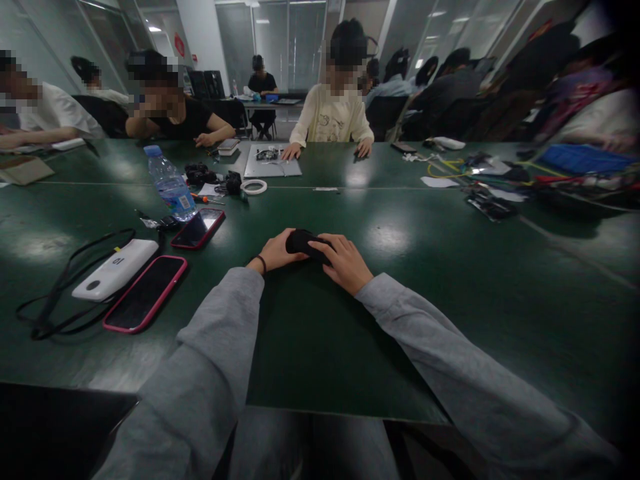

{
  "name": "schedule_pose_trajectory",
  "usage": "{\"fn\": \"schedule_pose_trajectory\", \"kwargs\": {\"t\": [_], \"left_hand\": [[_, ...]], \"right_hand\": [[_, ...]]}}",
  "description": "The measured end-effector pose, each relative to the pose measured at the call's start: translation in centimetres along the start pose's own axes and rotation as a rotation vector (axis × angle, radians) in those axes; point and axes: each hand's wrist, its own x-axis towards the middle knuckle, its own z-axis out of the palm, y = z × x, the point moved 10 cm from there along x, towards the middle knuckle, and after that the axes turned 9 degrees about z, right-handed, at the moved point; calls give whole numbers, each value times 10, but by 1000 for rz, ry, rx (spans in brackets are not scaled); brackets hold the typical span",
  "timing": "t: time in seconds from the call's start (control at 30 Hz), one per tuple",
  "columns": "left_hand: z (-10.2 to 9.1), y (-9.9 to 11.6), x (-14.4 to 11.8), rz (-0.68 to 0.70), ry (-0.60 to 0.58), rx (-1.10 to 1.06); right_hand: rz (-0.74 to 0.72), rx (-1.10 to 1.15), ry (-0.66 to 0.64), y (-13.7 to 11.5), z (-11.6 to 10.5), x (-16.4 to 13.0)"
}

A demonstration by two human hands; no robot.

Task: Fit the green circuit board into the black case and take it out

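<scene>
A small black object with rounded edges (304,241) is held between my two hands over the green table, and its exact kind is unclear. My left hand (277,252) wraps around its left end, a dark band on the wrist. From the right, my right hand (346,261) grips the other end, thumb and fingers resting along its top and side. Parts of the object are hidden under the fingers. Both forearms, in grey sleeves, reach across the table's near edge.
Left of my arms lie two red-cased phones (146,295), a white power bank (116,270) with a black strap, and a tilted water bottle (171,185). Beyond are a tape roll (254,187) and a silver laptop (273,167). Tangled cables (490,207) and a blue tray (585,160) sit right. People sit opposite.
</scene>
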Motion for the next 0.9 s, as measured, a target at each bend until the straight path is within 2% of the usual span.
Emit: {"fn": "schedule_pose_trajectory", "kwargs": {"t": [0.53, 0.9], "left_hand": [[-1, 3, 0, -6, -11, 32], [1, 5, 1, 22, 17, 10]], "right_hand": [[-1, 22, 4, 0, 0, 0], [3, 67, 122, 0, -17, -1]]}}
